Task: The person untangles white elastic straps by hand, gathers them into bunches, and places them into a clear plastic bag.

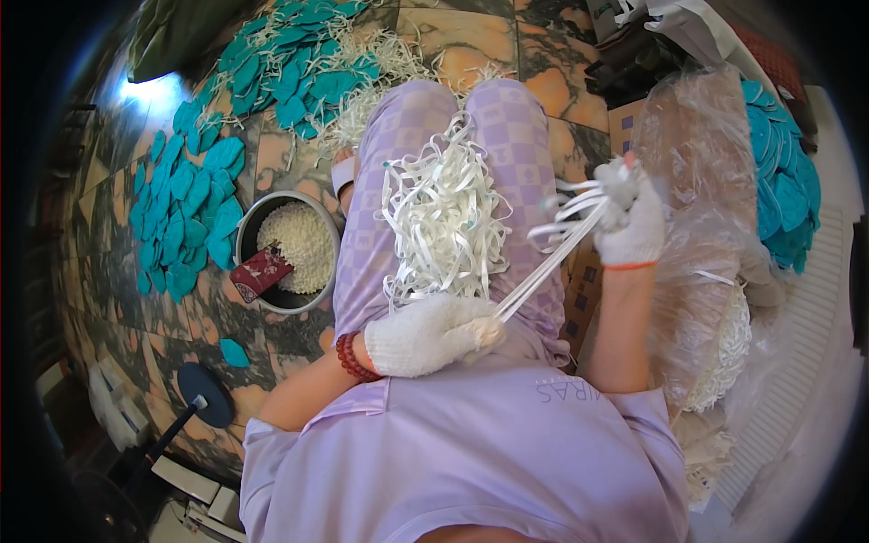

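White elastic straps (552, 264) stretch tight between my two hands, which both wear white knit gloves. My left hand (425, 337), low over my lap, is closed on one end of them. My right hand (631, 226), raised over my right thigh, is a little blurred and grips the other end, with a looped bunch sticking out past its fingers. A loose heap of white elastic straps (444, 217) lies along my thighs, just beyond my left hand.
Teal oval pieces (186, 204) lie spread on the marble floor at left. Others, mixed with white straps, lie beyond my knees. A grey pot (335, 237) holds small white pellets and a dark red packet (261, 274). Plastic-wrapped boxes (692, 154) and a teal stack (783, 176) stand at right.
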